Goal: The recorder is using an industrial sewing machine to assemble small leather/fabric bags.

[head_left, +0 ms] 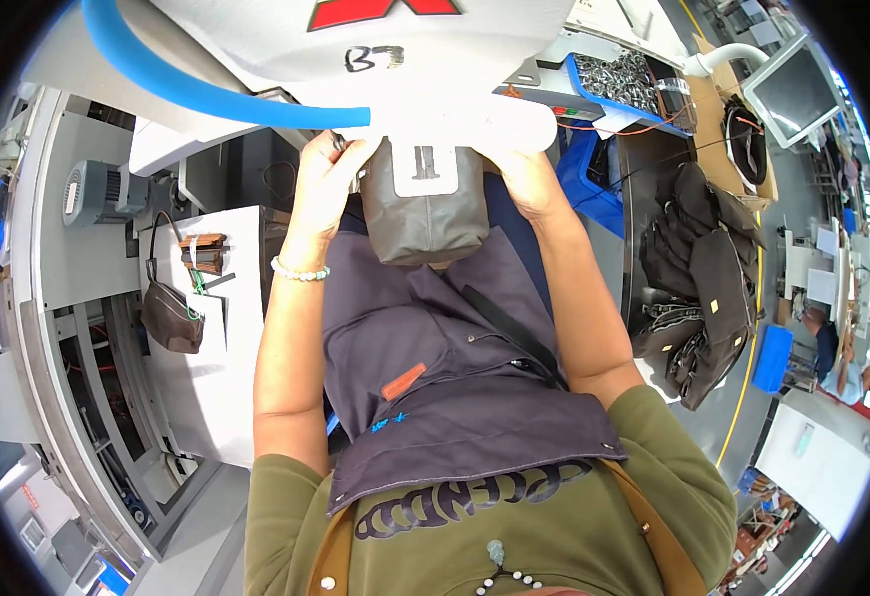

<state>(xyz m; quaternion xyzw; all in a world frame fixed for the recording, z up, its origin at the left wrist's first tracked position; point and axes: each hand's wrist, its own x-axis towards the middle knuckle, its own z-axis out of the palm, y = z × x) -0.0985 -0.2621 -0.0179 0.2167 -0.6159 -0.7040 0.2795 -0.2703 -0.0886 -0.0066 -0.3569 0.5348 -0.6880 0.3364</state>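
A dark grey leather bag hangs at the white head of a machine, its upper part hidden under the machine's light plate. My left hand grips the bag's upper left edge, thumb toward the bag and fingers bent. My right hand is at the bag's upper right edge; its fingertips are partly lost behind the bright machine arm. Both forearms reach up from below, and the bag's base hangs above my dark apron.
A blue hose curves across the upper left. A small brown bag hangs over the white surface on the left. Several dark bags are piled at the right, below a blue tray of metal parts and a monitor.
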